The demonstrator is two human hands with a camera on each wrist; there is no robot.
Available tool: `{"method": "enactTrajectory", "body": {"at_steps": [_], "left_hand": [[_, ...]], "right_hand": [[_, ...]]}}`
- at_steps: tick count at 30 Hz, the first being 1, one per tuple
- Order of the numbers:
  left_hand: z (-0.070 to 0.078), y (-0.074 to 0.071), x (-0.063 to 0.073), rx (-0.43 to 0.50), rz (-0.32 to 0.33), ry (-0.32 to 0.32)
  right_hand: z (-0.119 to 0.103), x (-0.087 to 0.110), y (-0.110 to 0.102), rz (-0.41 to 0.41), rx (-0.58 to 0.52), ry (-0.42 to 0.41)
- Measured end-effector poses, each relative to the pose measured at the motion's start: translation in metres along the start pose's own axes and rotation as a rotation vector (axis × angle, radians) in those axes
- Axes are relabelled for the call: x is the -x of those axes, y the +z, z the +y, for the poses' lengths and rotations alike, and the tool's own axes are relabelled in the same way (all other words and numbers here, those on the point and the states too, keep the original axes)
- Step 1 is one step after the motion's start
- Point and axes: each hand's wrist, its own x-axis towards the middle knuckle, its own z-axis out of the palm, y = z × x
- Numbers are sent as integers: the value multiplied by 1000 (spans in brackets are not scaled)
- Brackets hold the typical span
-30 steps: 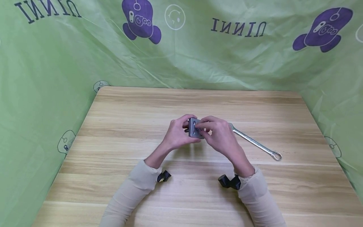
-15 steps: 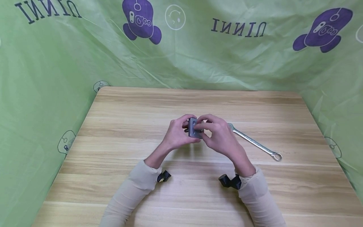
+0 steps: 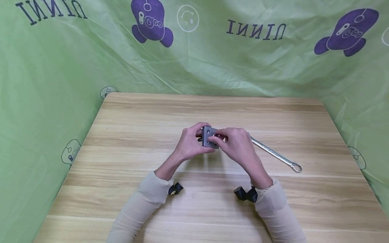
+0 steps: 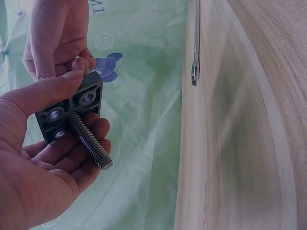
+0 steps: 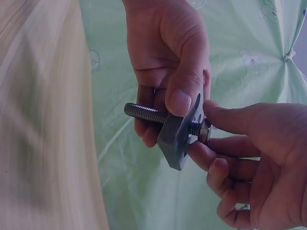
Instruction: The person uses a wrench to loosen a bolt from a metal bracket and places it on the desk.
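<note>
from left wrist alone: ribbed side of plate [image 4: 70, 107]

Curtained booth, green cloth [image 3: 209, 67], wood-grain table [image 3: 152, 116]

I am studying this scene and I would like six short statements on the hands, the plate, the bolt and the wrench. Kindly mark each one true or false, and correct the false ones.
1. The left hand holds the plate. True.
2. A bolt passes through the plate. True.
3. The right hand has its thumb and fingers at the bolt's head. True.
4. The bolt's head sits tight against the plate. False: the two stand apart.
5. The plate lies flat on the table. False: it is held up in the air.
6. The wrench lies to the left of both hands. False: it lies on the right-hand side.
</note>
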Motion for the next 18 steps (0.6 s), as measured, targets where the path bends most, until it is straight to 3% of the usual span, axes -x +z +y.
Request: {"method": "enactTrajectory", "body": {"at_steps": [8, 18], "left_hand": [[-1, 0, 1, 15, -5, -3], [0, 1, 1, 6, 0, 17]], "right_hand": [[0, 2, 0, 26, -16, -90], [-1, 4, -2, 28, -69, -134]]}}
